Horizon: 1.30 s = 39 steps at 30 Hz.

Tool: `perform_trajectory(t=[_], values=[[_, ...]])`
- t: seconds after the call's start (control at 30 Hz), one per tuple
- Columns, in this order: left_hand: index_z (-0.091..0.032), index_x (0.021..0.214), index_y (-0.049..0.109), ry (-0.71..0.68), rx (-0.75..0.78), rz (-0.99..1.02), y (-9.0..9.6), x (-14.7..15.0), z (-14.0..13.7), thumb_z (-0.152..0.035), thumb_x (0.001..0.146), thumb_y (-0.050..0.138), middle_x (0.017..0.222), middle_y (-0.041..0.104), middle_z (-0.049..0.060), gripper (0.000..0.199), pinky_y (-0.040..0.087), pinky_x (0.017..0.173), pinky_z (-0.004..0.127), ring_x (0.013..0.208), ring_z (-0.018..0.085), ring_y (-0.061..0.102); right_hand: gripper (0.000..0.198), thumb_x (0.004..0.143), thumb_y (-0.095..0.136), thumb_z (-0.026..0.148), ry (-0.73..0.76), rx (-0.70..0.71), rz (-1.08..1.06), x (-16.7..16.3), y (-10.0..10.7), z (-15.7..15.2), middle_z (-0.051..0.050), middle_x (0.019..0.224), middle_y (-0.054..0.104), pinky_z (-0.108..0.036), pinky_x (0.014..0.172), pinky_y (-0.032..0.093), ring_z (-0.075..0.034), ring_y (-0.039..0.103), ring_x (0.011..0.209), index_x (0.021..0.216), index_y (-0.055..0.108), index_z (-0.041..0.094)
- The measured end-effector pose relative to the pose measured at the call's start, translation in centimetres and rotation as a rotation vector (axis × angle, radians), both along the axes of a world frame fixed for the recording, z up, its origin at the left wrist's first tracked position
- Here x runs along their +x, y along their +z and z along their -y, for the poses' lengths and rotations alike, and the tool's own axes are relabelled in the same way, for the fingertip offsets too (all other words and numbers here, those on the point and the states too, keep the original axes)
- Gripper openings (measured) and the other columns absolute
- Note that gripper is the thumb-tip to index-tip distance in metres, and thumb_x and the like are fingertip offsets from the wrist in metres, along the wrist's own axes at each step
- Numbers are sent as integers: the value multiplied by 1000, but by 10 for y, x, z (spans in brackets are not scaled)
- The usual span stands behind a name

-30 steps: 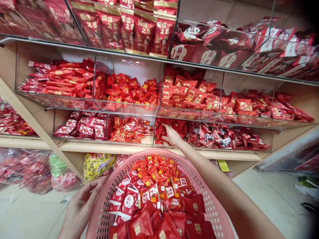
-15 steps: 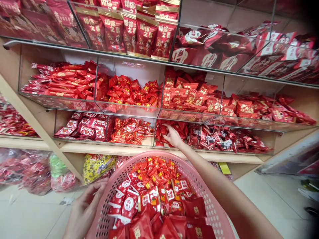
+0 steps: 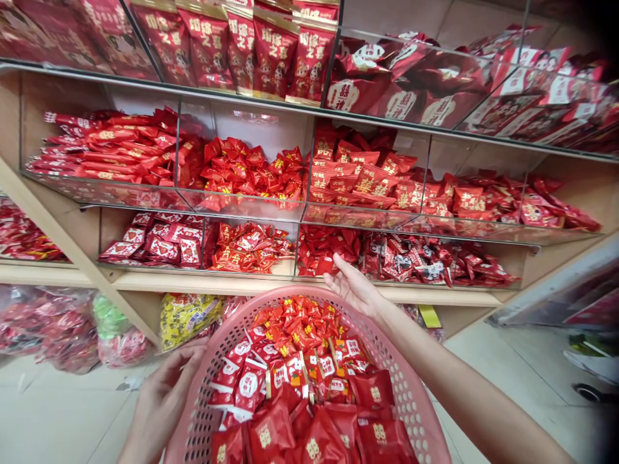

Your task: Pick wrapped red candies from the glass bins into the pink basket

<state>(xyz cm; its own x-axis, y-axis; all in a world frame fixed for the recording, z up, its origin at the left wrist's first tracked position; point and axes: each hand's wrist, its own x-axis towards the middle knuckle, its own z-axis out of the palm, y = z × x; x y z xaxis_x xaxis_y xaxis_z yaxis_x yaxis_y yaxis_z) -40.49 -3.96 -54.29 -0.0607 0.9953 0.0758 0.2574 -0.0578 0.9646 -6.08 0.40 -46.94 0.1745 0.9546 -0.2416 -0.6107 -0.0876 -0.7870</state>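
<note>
A pink plastic basket [image 3: 420, 361] with a perforated wall sits close in front of me, filled with several kinds of red wrapped sweets [image 3: 275, 428]. My left hand [image 3: 167, 390] is closed at its left rim, thumb outside, some fingertips hidden. My right hand [image 3: 354, 287] is just above the far right rim, at the front edge of a low bin. A plain red wrapped sweet [image 3: 325, 265] shows between its thumb and fingertips, partly covered. Behind it, a bin of dark red sweets [image 3: 329, 243] sits on the bottom shelf.
Wooden shelves with clear dividers hold red packets [image 3: 275, 55], sweets with yellow print [image 3: 251, 167] and dark red sweets [image 3: 411, 258]. Below the wooden ledge [image 3: 159, 281] stand a yellow bag [image 3: 191, 319] and clear bags of sweets [image 3: 65, 328] on the tiled floor [image 3: 58, 412].
My right hand has drawn back from inside the low bin toward the basket, with a red sweet at its fingertips. The view shifted slightly; my left hand stays at the rim.
</note>
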Motion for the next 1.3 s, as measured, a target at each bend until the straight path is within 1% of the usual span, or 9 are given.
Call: perform_trajectory(t=[0.13, 0.3, 0.43, 0.53, 0.67, 0.77, 0.97, 1.17, 1.3], values=[[-19, 86, 69, -8, 7, 15, 1, 1, 2, -54, 68, 67, 103, 71, 10, 39, 50, 90, 39, 100, 27, 64, 29, 75, 72, 39, 161, -24, 32, -15, -7, 20, 1, 79, 66, -16, 59, 55, -7, 62, 59, 90, 57, 18], [-18, 88, 68, 14, -16, 34, 2, 5, 4, -54, 69, 66, 106, 70, 10, 41, 48, 93, 40, 103, 27, 63, 35, 71, 73, 46, 398, -41, 135, -41, -17, 54, 5, 65, 60, -15, 49, 48, -5, 57, 51, 82, 56, 17], [-18, 90, 68, 19, -47, 11, 4, 7, 6, -57, 70, 63, 104, 71, 11, 44, 50, 90, 39, 103, 27, 63, 41, 65, 76, 49, 549, -174, 308, -60, -17, 81, 6, 60, 55, -18, 49, 43, -6, 53, 50, 73, 54, 17], [-17, 89, 69, 16, -46, -3, 4, 8, 7, -57, 71, 62, 103, 71, 11, 44, 51, 87, 38, 101, 26, 63, 43, 62, 77, 51, 576, -236, 450, -66, -20, 97, 6, 59, 53, -19, 50, 37, -6, 47, 50, 67, 54, 15], [-17, 89, 69, 14, -37, 0, 5, 9, 7, -57, 71, 62, 103, 71, 10, 44, 51, 88, 38, 102, 26, 63, 39, 65, 75, 50, 588, -151, 588, -70, -31, 108, 5, 61, 54, -20, 55, 31, -7, 45, 56, 71, 60, 14], [-18, 88, 69, 8, -42, 8, 5, 9, 7, -57, 71, 62, 101, 71, 10, 43, 50, 89, 38, 101, 26, 63, 37, 67, 74, 48, 625, -109, 623, -73, -40, 113, 6, 59, 51, -21, 54, 29, -7, 42, 54, 69, 58, 15], [-19, 86, 69, 15, -57, 39, 5, 8, 7, -57, 67, 65, 103, 71, 10, 43, 48, 92, 40, 105, 28, 61, 24, 69, 71, 34, 675, -56, 810, -93, -47, 126, 6, 56, 47, -20, 49, 26, -7, 37, 51, 65, 56, 16], [-19, 83, 69, 23, -89, 74, 5, 9, 7, -58, 64, 68, 101, 71, 9, 44, 51, 87, 38, 101, 28, 63, 14, 72, 68, 30, 726, -31, 1015, -112, -48, 134, 3, 62, 58, -20, 54, 31, -9, 47, 58, 72, 67, 16], [-19, 86, 69, 16, -81, 58, 1, 6, 7, -57, 67, 66, 105, 70, 9, 43, 50, 89, 38, 104, 28, 62, 14, 77, 65, 31, 769, 58, 1221, -114, -50, 136, 3, 64, 63, -21, 57, 33, -10, 50, 59, 77, 72, 20]])
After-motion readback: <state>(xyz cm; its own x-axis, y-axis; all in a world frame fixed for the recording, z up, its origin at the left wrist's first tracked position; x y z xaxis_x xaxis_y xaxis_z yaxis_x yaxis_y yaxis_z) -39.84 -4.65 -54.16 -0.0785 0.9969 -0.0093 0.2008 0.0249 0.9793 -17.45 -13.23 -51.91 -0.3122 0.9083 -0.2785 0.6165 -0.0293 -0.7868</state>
